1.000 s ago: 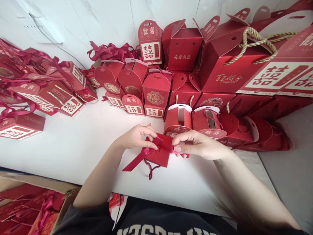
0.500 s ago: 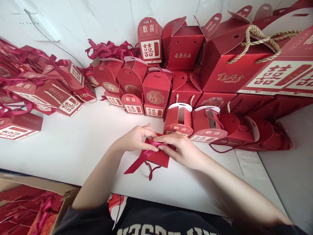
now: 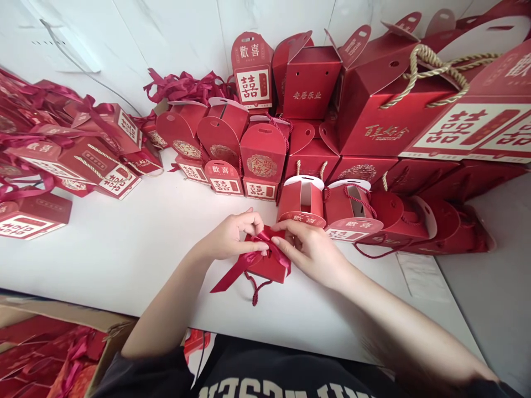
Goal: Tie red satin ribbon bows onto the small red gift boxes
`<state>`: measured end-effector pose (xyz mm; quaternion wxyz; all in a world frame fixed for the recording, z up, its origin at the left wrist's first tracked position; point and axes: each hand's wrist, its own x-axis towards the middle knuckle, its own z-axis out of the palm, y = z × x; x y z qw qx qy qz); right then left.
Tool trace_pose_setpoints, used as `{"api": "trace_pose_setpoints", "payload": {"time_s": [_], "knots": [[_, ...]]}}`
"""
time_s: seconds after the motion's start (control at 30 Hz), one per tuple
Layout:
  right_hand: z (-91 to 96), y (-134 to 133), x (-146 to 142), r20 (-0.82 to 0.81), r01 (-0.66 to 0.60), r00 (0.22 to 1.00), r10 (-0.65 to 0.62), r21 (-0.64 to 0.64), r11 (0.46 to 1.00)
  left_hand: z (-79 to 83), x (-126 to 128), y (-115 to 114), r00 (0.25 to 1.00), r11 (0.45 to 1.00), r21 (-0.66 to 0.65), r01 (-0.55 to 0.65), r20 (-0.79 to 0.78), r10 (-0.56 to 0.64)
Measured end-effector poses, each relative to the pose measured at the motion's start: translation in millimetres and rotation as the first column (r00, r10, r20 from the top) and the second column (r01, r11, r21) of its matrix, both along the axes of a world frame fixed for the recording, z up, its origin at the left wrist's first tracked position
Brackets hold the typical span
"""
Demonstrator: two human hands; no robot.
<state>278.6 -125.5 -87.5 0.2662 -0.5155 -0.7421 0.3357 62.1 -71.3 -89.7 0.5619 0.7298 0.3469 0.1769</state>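
In the middle of the table a small red gift box (image 3: 265, 270) lies under both hands. A shiny dark-red ribbon (image 3: 234, 273) crosses its top, with one tail trailing left onto the table and another down the box's right side. My left hand (image 3: 228, 235) grips the ribbon at the knot between thumb and fingers. Just right of the knot is my right hand (image 3: 315, 251), its thumb and index finger apart beside the ribbon; its other fingers are partly hidden. A twisted red cord (image 3: 255, 293) sticks out from the box's near side.
Rows of red gift boxes (image 3: 263, 152) stand against the wall, bigger rope-handled ones (image 3: 369, 110) at right. Ribbon-tied boxes (image 3: 70, 160) are heaped at left, and loose ribbons (image 3: 188, 85) lie at the back. A cardboard carton (image 3: 118, 337) of red pieces stands below the table's near edge.
My right fingers have parted and drawn back slightly from the knot. A ribbon tail now shows down the box's right side. My left hand stays at the knot.
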Motion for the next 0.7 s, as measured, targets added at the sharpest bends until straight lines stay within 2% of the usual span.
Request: {"api": "trace_pose_setpoints", "payload": {"time_s": [0.07,0.2,0.3,0.5,0.63,0.7], "knots": [[-1.7,0.3,-3.3,0.022,0.018,1.000,-0.019,0.017,1.000,-0.6,-0.2,-0.4,1.000,0.999,0.027,-0.018,0.007,0.017],[-2.2,0.0,-7.4,0.006,0.025,1.000,-0.025,0.057,0.998,-1.0,0.2,3.3,0.998,0.969,0.244,0.048,-0.059,-0.035],[-3.6,0.8,-6.9,-0.002,0.018,1.000,-0.018,0.062,0.998,1.3,1.2,6.3,0.993,0.959,0.272,0.085,-0.105,-0.058],[-12.8,4.7,-5.6,-0.090,0.049,0.995,-0.043,0.072,0.996,5.5,3.1,10.5,0.988,0.975,0.190,0.116,-0.122,-0.094],[-16.4,2.8,-4.2,-0.133,0.102,0.988,-0.082,0.157,0.982,7.3,4.2,17.4,0.989,0.991,-0.005,0.134,-0.064,-0.134],[-16.4,1.1,-2.7,-0.135,0.108,0.987,-0.081,0.200,0.974,9.2,5.8,22.2,0.988,0.988,-0.057,0.141,-0.059,-0.144]]}}
